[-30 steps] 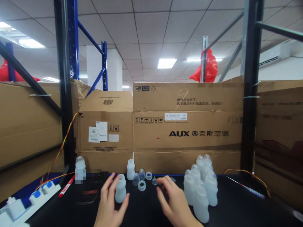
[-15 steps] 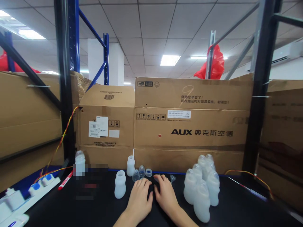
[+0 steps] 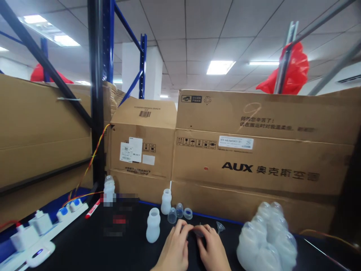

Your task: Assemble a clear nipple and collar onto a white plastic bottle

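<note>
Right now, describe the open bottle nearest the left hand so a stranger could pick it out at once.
Start at the big AUX carton behind the black table. In front of its left end stand two uncapped white bottles; take the nearer bottle, just left of the left hand. Unlike the far bottle by the carton and the capped cluster at right, it stands alone and open-mouthed.

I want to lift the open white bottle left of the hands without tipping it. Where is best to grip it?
Probably at its narrowed waist, coming from the right side: the open bottle stands upright and alone, with bare table around it.
</note>
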The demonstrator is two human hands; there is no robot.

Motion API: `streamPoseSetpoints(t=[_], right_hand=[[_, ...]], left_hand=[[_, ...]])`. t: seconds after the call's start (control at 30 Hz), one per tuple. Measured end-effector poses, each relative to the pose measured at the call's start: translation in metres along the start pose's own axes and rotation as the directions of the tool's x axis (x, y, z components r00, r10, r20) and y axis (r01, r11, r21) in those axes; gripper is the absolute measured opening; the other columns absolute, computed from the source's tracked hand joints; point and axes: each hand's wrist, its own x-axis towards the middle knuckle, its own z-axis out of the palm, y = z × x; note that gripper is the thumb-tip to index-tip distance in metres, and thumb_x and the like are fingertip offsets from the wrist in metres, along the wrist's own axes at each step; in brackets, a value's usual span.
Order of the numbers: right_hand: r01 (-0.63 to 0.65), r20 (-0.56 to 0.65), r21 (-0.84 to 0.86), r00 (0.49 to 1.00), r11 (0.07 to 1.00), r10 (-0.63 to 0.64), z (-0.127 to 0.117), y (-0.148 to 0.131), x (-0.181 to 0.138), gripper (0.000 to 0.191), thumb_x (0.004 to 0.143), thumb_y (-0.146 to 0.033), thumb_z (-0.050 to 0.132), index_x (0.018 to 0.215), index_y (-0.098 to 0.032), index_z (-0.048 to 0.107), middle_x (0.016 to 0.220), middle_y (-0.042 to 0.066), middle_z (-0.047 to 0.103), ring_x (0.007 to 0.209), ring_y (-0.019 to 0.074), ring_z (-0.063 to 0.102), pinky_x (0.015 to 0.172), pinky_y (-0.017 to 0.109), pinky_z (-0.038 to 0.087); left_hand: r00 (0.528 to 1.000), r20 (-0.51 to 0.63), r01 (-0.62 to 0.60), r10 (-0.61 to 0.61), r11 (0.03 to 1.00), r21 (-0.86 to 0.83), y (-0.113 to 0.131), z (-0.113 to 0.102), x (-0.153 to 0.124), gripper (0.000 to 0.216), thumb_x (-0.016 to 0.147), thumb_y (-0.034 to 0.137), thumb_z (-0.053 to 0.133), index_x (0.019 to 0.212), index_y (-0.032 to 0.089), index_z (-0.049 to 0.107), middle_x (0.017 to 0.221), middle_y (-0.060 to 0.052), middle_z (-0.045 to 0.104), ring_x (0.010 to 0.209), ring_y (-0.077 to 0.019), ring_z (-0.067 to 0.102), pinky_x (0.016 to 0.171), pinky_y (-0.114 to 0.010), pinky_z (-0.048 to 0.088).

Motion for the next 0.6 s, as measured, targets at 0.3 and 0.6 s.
streamPoseSetpoints(t=[0.3,0.6], right_hand=[[0.060,-0.064,0.355,0.997,0.933,-0.040,0.005,0.004,-0.001,0.032,0.103,-0.039,0.041,0.127,-0.021,0.051,0.092,0.007,0.075,0.084,0.0223,0.072,0.081,0.032,0.056],[0.076,-0.021,0.054,0.997,0.996,-0.075,-0.013,-0.032,-0.008,0.015,0.097,-0.026,0.049,0.095,-0.022,0.063,0.092,0.005,0.070,0.088,0.0219,0.067,0.082,0.030,0.049]], left_hand=[[0.990,-0.128,0.040,-0.052,0.994,-0.101,-0.006,0.004,0.003,0.051,0.080,-0.001,0.045,0.124,0.021,0.059,0.126,-0.011,0.063,0.121,-0.0221,0.064,0.109,-0.035,0.052],[0.993,-0.115,0.032,-0.039,0.997,-0.065,0.003,-0.003,0.002,0.044,0.086,0.005,0.043,0.120,0.024,0.062,0.118,-0.007,0.072,0.108,-0.0228,0.072,0.098,-0.037,0.057]])
